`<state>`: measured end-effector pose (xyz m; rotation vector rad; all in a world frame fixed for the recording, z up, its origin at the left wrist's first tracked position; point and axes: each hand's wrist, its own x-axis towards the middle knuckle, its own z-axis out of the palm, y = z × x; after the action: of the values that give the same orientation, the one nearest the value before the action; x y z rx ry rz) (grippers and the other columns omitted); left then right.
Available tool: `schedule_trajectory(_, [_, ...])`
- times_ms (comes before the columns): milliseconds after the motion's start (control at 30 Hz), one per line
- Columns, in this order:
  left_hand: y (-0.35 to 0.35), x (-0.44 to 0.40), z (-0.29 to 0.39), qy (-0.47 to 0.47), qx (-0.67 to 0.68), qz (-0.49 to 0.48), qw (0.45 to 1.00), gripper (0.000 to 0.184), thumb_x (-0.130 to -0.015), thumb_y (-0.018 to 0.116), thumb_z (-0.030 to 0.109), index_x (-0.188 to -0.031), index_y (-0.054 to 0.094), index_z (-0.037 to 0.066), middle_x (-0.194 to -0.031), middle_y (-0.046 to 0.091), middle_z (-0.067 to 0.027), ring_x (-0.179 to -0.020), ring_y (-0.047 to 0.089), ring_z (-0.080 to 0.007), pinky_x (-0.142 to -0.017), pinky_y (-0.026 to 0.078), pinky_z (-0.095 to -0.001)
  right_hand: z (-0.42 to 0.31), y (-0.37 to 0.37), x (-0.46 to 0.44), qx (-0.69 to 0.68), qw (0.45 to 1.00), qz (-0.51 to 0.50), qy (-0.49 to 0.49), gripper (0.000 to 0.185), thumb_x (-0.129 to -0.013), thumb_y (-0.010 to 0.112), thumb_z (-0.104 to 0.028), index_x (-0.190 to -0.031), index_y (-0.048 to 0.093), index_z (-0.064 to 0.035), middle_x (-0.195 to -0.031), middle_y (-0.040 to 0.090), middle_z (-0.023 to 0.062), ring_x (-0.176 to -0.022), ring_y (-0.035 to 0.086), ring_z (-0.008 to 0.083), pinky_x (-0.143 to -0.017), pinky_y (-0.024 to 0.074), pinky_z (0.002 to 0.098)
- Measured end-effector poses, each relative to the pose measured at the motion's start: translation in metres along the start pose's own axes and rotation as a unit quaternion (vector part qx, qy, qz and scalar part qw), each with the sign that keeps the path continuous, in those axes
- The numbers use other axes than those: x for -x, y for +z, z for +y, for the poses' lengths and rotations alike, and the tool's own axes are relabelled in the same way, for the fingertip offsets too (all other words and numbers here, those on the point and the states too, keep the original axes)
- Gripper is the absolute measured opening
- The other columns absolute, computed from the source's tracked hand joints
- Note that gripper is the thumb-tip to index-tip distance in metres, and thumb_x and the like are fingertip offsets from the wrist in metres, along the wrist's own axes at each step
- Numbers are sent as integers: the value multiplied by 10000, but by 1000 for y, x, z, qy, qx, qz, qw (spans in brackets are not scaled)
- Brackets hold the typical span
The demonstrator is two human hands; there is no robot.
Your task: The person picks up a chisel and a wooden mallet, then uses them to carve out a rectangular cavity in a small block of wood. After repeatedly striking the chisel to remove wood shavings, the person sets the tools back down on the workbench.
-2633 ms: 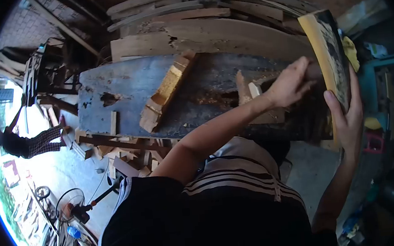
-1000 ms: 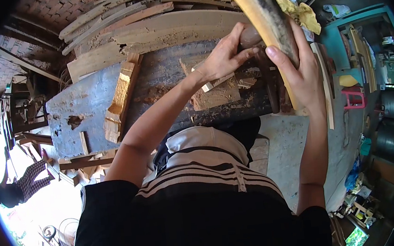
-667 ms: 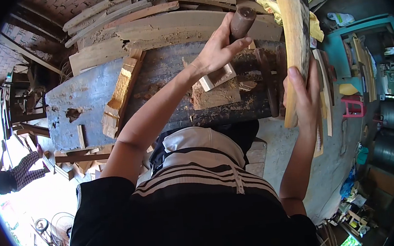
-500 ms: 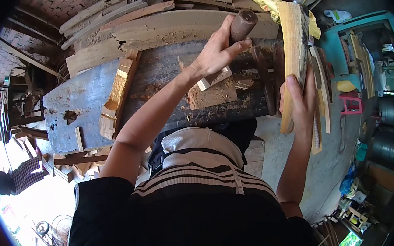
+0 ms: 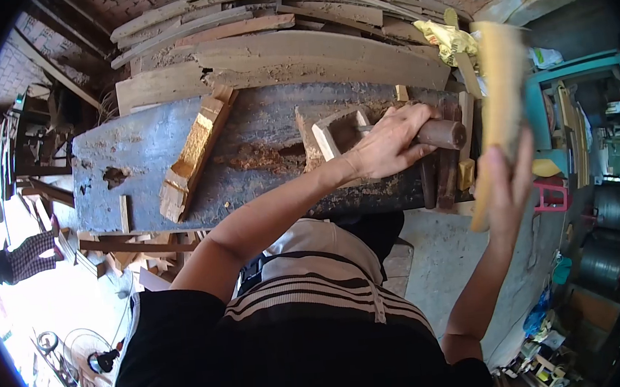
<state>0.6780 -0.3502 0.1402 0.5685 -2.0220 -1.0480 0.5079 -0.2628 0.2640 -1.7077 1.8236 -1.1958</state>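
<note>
My left hand (image 5: 394, 142) is closed around a dark brown wooden cylinder (image 5: 443, 134), low over the workbench (image 5: 262, 113). The cylinder's round end points right; whether it is a mallet or a tool handle I cannot tell. Beside that wrist, a pale angled wood block (image 5: 326, 142) lies on the bench, partly hidden by the hand. Off the bench's right end, my right hand (image 5: 507, 187) grips a long, curved piece of pale wood (image 5: 499, 77) near its lower end. Motion blurs this piece, which stands roughly upright in view.
A gold-faced wooden piece (image 5: 199, 148) lies slanted on the bench's left part. Dark bars (image 5: 446, 185) and a small yellowish block (image 5: 465, 174) sit at its right end. Long boards (image 5: 312, 53) are stacked behind. A pink stool (image 5: 550, 194) stands right; another person (image 5: 31, 255) is far left.
My left hand has come down and right with the brown cylinder, closer to the bench. My right hand has shifted right with the curved wood. The view has also moved slightly.
</note>
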Motion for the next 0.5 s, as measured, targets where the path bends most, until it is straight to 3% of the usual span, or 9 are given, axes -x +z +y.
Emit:
schedule_trajectory(33, [0,0,-1,5,3,-3,1000,515,-830,668,136,-1273,420,50,-1205,534,-197,-1179,508,-385,-1040,350,-491,-2,1,3,-35,997,64,2,550,-955,531,-251,-1440,359,-59,-845,573,76,-587,531,98,-470,425,229])
schedule_trajectory(67, [2,1,-3,0,3,-2,1000,515,-830,668,136,-1273,420,50,-1205,534,-197,-1179,508,-385,-1040,350,-491,-14,6,4,-101,989,105,-15,551,-957,522,-250,-1444,341,-67,-707,521,29,-484,459,65,-393,363,225])
schedule_trajectory(133, [5,-2,-3,18,-3,31,999,475,-829,680,140,-1222,431,48,-1134,548,-175,-1165,512,-379,-998,363,-482,-5,9,3,18,996,52,-70,561,-953,539,-260,-1431,364,-22,-888,601,108,-694,603,157,-596,498,266])
schedule_trajectory(167, [5,-3,-3,24,-1,27,999,475,-829,680,140,-1222,431,48,-1134,548,-175,-1165,512,-379,-998,363,-482,-2,15,4,215,967,-31,-132,658,-922,617,-235,-1461,344,27,-1404,480,218,-1275,487,294,-1057,373,394])
schedule_trajectory(200, [4,-3,-3,28,2,25,999,454,-843,678,150,-1209,429,43,-1124,544,-185,-1150,520,-383,-984,384,-485,-4,16,9,88,994,-48,-36,683,-925,632,-269,-1455,343,49,-1469,416,237,-1354,421,301,-1089,336,403])
schedule_trajectory(267, [-2,-6,-4,33,7,26,999,435,-857,675,160,-1195,428,39,-1114,541,-196,-1135,528,-387,-969,405,-488,4,18,9,35,996,-36,-67,672,-930,628,-276,-1447,348,50,-1408,468,211,-1279,477,281,-1058,366,384])
schedule_trajectory(333, [-16,-13,-12,-34,59,27,997,466,-915,656,188,-1279,405,40,-1138,538,-154,-1108,550,-276,-956,456,-429,4,21,13,-12,999,-21,-41,661,-937,619,-284,-1443,349,45,-1367,486,193,-1231,495,260,-1035,381,372])
schedule_trajectory(400, [-33,-23,-21,-73,238,118,961,475,-948,648,265,-1286,387,57,-1089,532,-114,-1049,548,-193,-901,494,-370,7,22,18,-58,998,-4,-14,650,-944,610,-292,-1439,351,41,-1327,503,175,-1183,512,240,-1012,395,360])
schedule_trajectory(500, [-69,-24,-21,-153,181,166,957,521,-945,655,321,-1298,359,79,-1090,530,-115,-1056,547,-193,-922,499,-369,16,23,26,-52,998,39,9,633,-960,584,-320,-1435,351,26,-1267,507,147,-1112,515,212,-977,409,350])
